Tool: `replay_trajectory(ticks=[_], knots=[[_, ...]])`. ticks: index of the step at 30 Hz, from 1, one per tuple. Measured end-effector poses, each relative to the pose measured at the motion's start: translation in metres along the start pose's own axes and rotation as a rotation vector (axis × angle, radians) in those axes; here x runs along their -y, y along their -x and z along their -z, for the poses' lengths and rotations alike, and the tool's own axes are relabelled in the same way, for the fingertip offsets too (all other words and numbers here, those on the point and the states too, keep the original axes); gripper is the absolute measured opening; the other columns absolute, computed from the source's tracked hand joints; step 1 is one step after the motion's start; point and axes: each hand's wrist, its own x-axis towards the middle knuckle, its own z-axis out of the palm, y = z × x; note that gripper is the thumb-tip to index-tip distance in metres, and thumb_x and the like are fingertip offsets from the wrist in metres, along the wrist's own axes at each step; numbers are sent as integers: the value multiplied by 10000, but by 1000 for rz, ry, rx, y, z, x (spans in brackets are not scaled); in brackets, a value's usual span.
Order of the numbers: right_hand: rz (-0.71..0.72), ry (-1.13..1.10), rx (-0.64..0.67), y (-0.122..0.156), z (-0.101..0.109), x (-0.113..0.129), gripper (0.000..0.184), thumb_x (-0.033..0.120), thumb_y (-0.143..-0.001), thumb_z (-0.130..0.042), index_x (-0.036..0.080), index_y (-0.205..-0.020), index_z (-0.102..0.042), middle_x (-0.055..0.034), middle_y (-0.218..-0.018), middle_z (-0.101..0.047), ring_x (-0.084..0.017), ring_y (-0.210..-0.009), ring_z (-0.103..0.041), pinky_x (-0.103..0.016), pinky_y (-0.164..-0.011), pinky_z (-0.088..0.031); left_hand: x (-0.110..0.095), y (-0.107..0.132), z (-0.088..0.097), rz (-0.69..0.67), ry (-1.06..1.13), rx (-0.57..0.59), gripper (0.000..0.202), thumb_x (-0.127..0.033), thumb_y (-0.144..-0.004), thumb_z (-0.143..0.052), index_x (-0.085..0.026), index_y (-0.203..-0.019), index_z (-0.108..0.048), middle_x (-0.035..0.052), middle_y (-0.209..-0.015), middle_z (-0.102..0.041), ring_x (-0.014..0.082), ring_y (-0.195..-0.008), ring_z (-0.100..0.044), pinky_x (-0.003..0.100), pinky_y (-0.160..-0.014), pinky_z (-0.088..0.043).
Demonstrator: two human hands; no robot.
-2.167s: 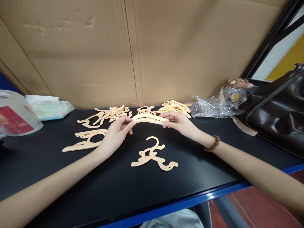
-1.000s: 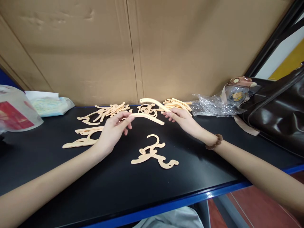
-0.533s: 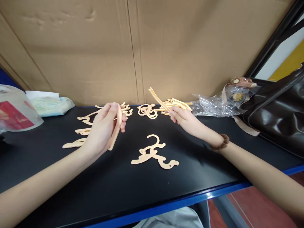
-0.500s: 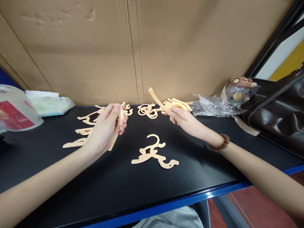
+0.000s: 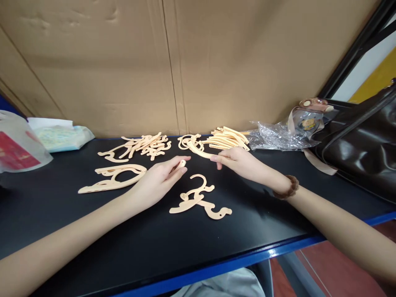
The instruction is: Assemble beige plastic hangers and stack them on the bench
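My left hand [image 5: 161, 177] is closed round a beige plastic hanger piece [image 5: 182, 163]; only its end shows past my thumb and fingers. My right hand [image 5: 234, 160] pinches one end of a curved beige hanger arm [image 5: 199, 152], whose other end points up and left over the ring-shaped parts. Between my hands and nearer me lie loose hanger parts [image 5: 198, 198], among them a hook. By my left wrist rests a folded hanger [image 5: 123, 175] with an oval opening.
Across the back of the black table [image 5: 173, 255] are a pile of hooked parts [image 5: 145, 145], ring-shaped hooks [image 5: 185, 141] and a stack of arm strips [image 5: 230, 138]. Clear plastic wrap [image 5: 272, 136] and a dark bag [image 5: 361, 140] sit right; a tissue pack [image 5: 66, 137] and plastic cup [image 5: 21, 142] left.
My left hand has moved right and turned, so its piece now points end-on. The arm in my right hand has swung down and left, closer to my left hand.
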Motion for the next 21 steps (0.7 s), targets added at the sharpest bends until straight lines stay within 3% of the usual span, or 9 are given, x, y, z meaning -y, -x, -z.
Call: replay_trajectory(ticks=[4, 7, 9, 12, 16, 21], knots=[[63, 180, 17, 1, -1, -2, 425, 432, -976, -405, 175, -709, -613, -26, -717, -616, -159, -661, -529, -286, -637, -338, 1, -2, -4, -12, 40, 33, 412, -450, -875, -426, -247, -1193, -591, -47, -597, -442, 132, -540, -438, 223, -531, -349], [104, 151, 44, 1, -2, -2, 272, 379, -972, -445, 195, -891, -629, -21, -825, -645, -168, -735, -556, -276, -656, -351, 2, -3, -6, -36, 55, 73, 396, -441, -843, -472, -235, -1161, -587, -61, -583, -383, 121, -508, -387, 215, -506, -328], [88, 123, 25, 1, -1, 0, 217, 392, -947, -501, 204, -969, -605, -9, -816, -638, -161, -719, -554, -264, -639, -348, 3, -3, -7, -34, 18, 84, 326, -460, -817, -513, -231, -1028, -612, -72, -549, -345, 119, -488, -377, 214, -497, -318], [67, 154, 35, 1, 0, 2, 187, 360, -944, -514, 193, -890, -577, 6, -733, -609, -145, -648, -525, -255, -601, -324, 1, -1, -6, 3, -121, 96, 309, -543, -791, -538, -237, -772, -579, -75, -479, -340, 121, -451, -375, 217, -466, -274], [51, 245, 95, 0, -1, 0, 210, 256, -968, -447, 183, -810, -565, 4, -685, -590, -139, -611, -511, -262, -591, -310, -5, 2, -1, 13, -272, 158, 393, -647, -710, -582, -254, -720, -568, -69, -452, -422, 130, -424, -397, 221, -443, -235], [146, 362, 151, -1, -2, -5, 237, 245, -986, -417, 156, -809, -547, -58, -863, -582, -166, -768, -534, -266, -671, -358, -11, 4, 2, -29, -316, 259, 250, -484, -776, -548, -251, -695, -585, -63, -490, -494, 117, -433, -417, 212, -460, -264]])
